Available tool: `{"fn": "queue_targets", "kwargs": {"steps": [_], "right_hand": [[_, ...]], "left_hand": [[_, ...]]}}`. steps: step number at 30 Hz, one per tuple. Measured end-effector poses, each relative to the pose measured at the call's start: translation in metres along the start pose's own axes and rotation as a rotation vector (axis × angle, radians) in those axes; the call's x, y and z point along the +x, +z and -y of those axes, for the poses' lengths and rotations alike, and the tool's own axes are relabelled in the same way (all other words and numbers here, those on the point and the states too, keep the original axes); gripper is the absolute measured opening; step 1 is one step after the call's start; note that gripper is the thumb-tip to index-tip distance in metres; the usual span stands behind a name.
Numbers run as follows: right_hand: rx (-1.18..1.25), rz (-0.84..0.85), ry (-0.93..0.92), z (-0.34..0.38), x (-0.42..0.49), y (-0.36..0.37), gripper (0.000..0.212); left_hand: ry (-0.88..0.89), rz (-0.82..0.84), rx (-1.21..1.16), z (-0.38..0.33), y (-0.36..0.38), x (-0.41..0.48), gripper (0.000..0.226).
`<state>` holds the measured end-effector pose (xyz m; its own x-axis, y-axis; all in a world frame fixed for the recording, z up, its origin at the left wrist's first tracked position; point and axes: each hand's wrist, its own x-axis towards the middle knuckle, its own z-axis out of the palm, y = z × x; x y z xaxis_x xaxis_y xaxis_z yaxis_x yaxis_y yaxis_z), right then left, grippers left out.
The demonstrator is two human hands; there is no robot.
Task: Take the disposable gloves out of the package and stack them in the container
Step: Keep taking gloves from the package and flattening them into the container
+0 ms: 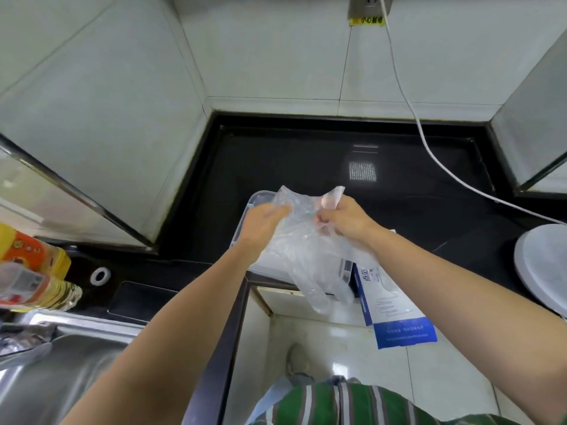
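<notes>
Each grip pinching its cuff, my left hand (265,220) and right hand (343,220) hold one clear glove (306,256) spread mid-frame above the container (256,199) on the counter (306,167) so it stacks flat; the package (395,314) lies lower right.

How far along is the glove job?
Done: one glove is out of the package, which lies at the counter edge. In hand: left hand and right hand hold that glove above the container. Left: lay it in. The glove hides the container's contents, so the stack count is unclear.
</notes>
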<state>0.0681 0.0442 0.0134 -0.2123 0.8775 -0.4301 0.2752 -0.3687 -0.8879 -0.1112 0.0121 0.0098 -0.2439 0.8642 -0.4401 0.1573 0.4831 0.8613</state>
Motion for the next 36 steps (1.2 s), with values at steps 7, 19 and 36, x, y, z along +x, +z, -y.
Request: {"fn": "queue_targets", "kwargs": {"steps": [7,19,36], "right_hand": [[-0.061,0.184,0.105,0.011,0.002,-0.002,0.031],[-0.494,-0.448,-0.419,0.006,0.025,0.003,0.037],[-0.815,0.265,0.159,-0.063,0.038,0.065,0.089]], "left_hand": [[0.075,-0.075,0.173,0.015,-0.015,0.016,0.02],[0.176,-0.213,0.727,0.022,-0.007,0.02,0.019],[0.556,-0.166,1.188,0.039,0.019,0.034,0.036]]}}
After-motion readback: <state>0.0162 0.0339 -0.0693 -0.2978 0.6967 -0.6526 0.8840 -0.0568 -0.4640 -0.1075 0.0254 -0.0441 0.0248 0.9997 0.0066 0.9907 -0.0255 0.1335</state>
